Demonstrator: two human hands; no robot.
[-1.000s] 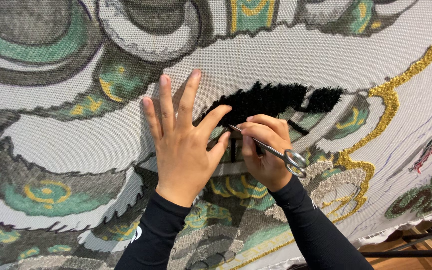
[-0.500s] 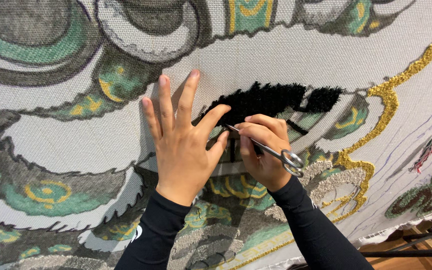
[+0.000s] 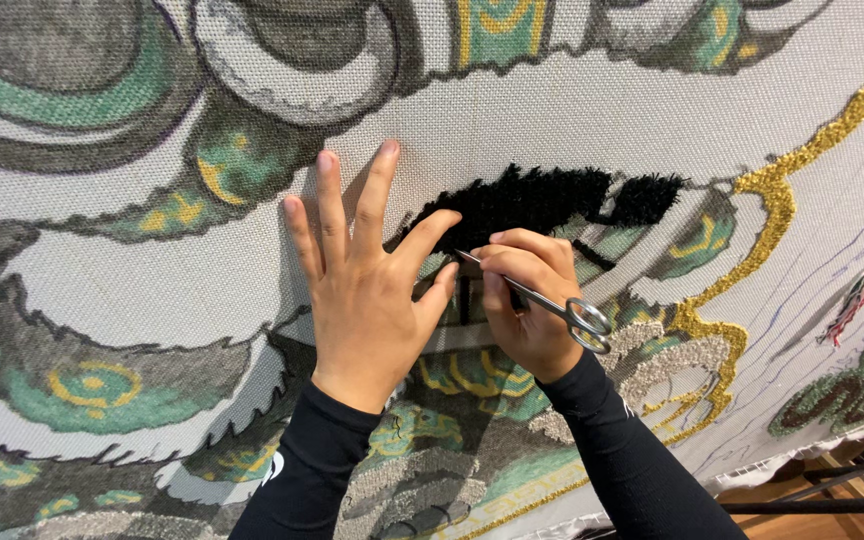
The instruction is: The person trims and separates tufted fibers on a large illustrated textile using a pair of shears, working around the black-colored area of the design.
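The scissors (image 3: pixel 537 295) lie in my right hand (image 3: pixel 527 305), just below the black pile (image 3: pixel 542 200) on the cloth (image 3: pixel 202 290). The fingers pinch the shanks partway along; the ring handles (image 3: pixel 588 323) stick out free, away from the pile, and no finger passes through them. The tips point toward my left thumb, directly under the pile's lower edge. I cannot tell whether the blades are parted.

I judge the scissors light, stiff and slick, being thin polished steel; a hold on the shanks near the pivot gives fine control, with the tips kept off the weave.

My left hand (image 3: pixel 367 290) lies flat on the cloth, left of the pile, fingers spread, holding nothing. The thumb reaches toward the scissor tips.

The pile is soft and tufted; loose strands would likely pull out easily. The cloth is a stretched mesh printed with green, grey and yellow shapes. A gold tufted line (image 3: pixel 782 180) runs right of the pile.
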